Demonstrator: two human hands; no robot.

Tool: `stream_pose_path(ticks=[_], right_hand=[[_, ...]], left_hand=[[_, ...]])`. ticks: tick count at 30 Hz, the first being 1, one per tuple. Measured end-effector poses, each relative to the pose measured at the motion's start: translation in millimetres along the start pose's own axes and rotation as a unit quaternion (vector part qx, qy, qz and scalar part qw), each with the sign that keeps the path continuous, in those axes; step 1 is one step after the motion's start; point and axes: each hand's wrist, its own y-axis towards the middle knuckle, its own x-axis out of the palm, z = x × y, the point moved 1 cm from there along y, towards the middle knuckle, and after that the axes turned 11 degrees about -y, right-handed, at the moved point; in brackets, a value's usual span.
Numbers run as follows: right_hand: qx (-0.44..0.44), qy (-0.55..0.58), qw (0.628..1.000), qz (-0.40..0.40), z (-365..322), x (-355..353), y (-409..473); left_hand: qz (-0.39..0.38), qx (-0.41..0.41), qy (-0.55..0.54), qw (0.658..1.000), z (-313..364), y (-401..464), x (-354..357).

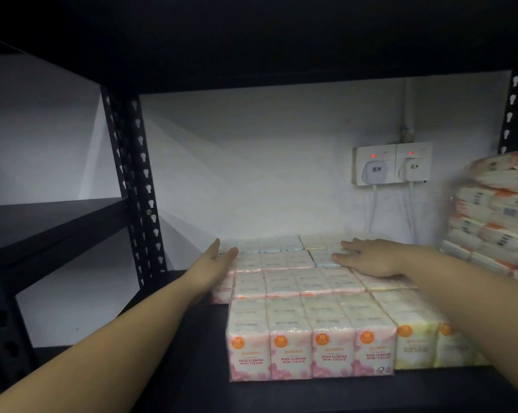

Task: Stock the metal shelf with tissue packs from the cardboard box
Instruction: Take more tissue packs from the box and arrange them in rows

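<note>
Head view looks into a bay of the black metal shelf (192, 368), its board already carrying a low layer of tissue packs in rows that run from the front edge back to the wall. By my reading the stocking is well under way but far from finished — only one layer lies here, the left strip of the board is bare, and plenty of height remains under the deck above. How many packs are left cannot be told, since the cardboard box is not in view.

At the right edge stands a tall stack of wrapped tissue bundles (490, 222), blurred, just beside the low layer. The front row holds rose scented mini tissue packs (308, 350) in pink wrap, with yellow packs (415, 344) touching them on the right; bluish packs (269, 244) sit in the back row.

Both hands seem to be squaring up the rear rows. The left hand (214, 260) is flat, fingers straight, pressing against the left side of the back rows and gripping nothing. The right hand (368, 257) lies palm-down on top of the rear packs, fingers spread and relaxed, also holding nothing.

On the wall behind, a double wall socket (392, 163) with two plugs and white cables (374, 210) hangs just above the back row — taller stacking there would press on them.
</note>
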Motion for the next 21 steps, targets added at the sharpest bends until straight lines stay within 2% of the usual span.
stream_pose_path(ticks=[8,17,21], right_hand=[[0.021,-0.009,1.000,-0.011,10,0,3],[0.033,-0.006,0.999,-0.012,25,3,4],[0.037,-0.005,0.999,-0.005,30,8,4]], left_hand=[[-0.045,-0.016,-0.065,0.997,2,0,19],[-0.061,-0.033,-0.130,0.989,5,3,34],[-0.067,-0.072,-0.163,0.982,1,6,37]])
